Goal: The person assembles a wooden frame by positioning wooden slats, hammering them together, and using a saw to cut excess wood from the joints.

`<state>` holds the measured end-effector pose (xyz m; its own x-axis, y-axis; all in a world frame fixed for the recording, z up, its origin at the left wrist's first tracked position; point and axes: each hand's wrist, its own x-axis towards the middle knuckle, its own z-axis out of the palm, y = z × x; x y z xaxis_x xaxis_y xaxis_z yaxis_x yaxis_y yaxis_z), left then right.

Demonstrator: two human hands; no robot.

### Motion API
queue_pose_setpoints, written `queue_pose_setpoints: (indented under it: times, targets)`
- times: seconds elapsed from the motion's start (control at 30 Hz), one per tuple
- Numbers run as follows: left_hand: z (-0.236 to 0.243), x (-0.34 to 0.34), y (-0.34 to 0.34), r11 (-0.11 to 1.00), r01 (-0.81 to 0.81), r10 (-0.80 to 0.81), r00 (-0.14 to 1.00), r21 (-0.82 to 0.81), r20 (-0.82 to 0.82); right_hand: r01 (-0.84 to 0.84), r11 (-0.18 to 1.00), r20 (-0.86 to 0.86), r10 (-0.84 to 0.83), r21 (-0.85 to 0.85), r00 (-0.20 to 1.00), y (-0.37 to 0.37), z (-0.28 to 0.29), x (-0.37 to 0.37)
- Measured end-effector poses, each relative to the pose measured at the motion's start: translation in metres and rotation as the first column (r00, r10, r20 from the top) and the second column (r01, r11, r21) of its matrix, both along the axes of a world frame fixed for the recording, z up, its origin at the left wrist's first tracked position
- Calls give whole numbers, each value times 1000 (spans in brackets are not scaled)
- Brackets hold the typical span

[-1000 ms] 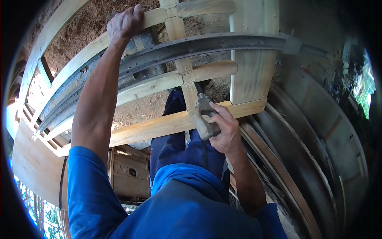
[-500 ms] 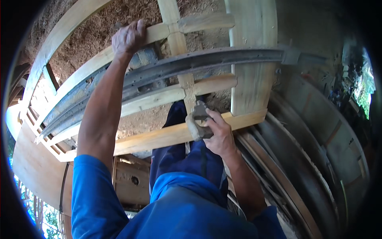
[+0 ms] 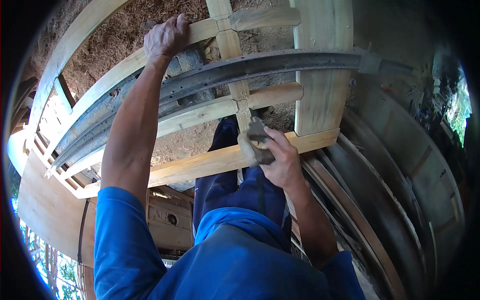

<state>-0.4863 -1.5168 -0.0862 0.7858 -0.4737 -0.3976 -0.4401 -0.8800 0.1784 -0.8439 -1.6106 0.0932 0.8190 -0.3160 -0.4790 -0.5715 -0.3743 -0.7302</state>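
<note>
My left hand (image 3: 165,39) grips a curved pale wooden slat (image 3: 116,75) at the top of a wooden frame. My right hand (image 3: 278,160) is closed around the worn, looped handle of a saw-like tool (image 3: 254,146), held at the lower end of a short upright batten (image 3: 229,45); its blade cannot be made out. A dark curved metal rail (image 3: 224,69), dotted with holes, crosses the frame. Cross pieces meet the batten, and a wide pale board (image 3: 322,100) stands right of them. A yellowish straight rail (image 3: 195,166) runs along the near side, over my legs.
Long curved sheets and planks (image 3: 380,175) are stacked on the right. A flat plywood panel (image 3: 47,200) is at the lower left, with a wooden structure (image 3: 167,225) beside my legs. Wood shavings (image 3: 120,40) cover the ground behind the frame.
The whole view dips and rises slightly. My right hand and tool shift a little along the batten, while my left hand stays on the curved slat.
</note>
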Motion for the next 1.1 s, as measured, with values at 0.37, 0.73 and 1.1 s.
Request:
queue_pose_setpoints:
  times: [0.37, 0.73, 1.1]
  targets:
    - [-4, 0, -2, 999, -24, 25, 999, -26, 27, -52, 998, 5, 52, 27, 999, -9, 16, 0]
    - [-1, -3, -3, 999, -7, 8, 1000, 41, -11, -14, 998, -90, 19, 57, 996, -16, 0, 5]
    - [0, 1, -7, 999, -9, 9, 1000, 44, 6, -38, 994, -24, 36, -100, 999, 21, 1, -23]
